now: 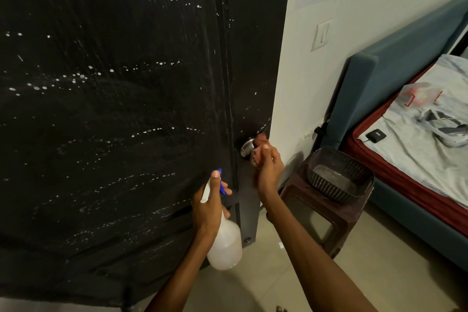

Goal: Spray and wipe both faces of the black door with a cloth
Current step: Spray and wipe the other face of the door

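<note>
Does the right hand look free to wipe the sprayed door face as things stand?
Probably not yet: the right hand is at the door knob with a reddish cloth, while the droplet-covered door lies across the left hand gripping the spray bottle.

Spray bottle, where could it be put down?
Bare floor tiles between the black door and the brown stool are free. The stool top is crowded by a dark basket. The spray bottle sits in the left hand.

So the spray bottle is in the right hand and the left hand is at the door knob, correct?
Not quite: the hands are swapped. The head view shows the left hand gripping the spray bottle, while the right hand is at the door knob on the black door.
</note>
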